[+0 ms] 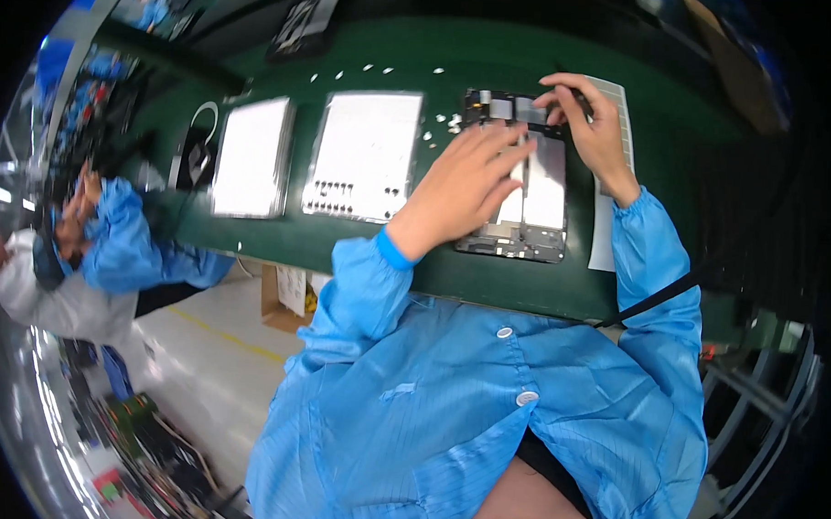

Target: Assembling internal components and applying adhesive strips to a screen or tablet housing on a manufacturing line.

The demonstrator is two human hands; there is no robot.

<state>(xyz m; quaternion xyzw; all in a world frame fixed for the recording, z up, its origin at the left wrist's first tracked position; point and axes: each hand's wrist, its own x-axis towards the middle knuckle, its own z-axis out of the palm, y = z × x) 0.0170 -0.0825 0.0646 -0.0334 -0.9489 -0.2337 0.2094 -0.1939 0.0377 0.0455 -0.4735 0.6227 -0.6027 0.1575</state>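
An opened tablet (548, 177) lies on the green bench in front of me, its silvery battery panels and dark circuit parts exposed. My left hand (457, 183) rests over its left half with the fingers stretched out, hiding part of the inside. At the tablet's upper right corner is my right hand (596, 129), its fingers bent toward one another. Something dark shows between those fingers, too small to name. Beside the right wrist lies a white sheet with a grid of labels (604, 234), partly covered by the hand and sleeve.
Left of the tablet lies a white sheet with rows of small black pieces (364, 148), then a stack of white sheets (250, 158). Small white scraps (441, 119) dot the bench (415, 276). A dark device (305, 20) lies at the back. Another person's blue sleeve (128, 222) is at far left.
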